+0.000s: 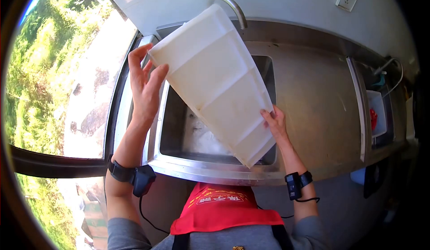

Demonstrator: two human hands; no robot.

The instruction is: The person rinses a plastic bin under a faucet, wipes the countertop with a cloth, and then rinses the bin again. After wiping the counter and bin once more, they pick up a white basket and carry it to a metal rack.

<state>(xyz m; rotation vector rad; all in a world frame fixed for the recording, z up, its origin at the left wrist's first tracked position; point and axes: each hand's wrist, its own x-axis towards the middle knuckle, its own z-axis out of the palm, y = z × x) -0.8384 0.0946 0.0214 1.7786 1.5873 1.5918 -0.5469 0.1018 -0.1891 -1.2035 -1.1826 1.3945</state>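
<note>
A large white rectangular plastic panel (215, 77) with raised ridges across it is held at a slant above the sink (172, 133). My left hand (148, 82) grips its upper left edge near a corner, thumb and fingers bent around it. On the opposite side, my right hand (274, 122) holds the lower right edge, thumb on the face and fingers mostly hidden behind. Whitish foam or water (201, 138) shows in the basin under the panel. A curved metal faucet (235, 10) stands behind the panel's top end.
A steel counter (318, 102) extends right of the sink. Farther right, a white bin (376, 111) with something red inside sits in another basin, near a thin hose (398, 77). A window (58, 84) is on the left. A wall socket (346, 0) is above.
</note>
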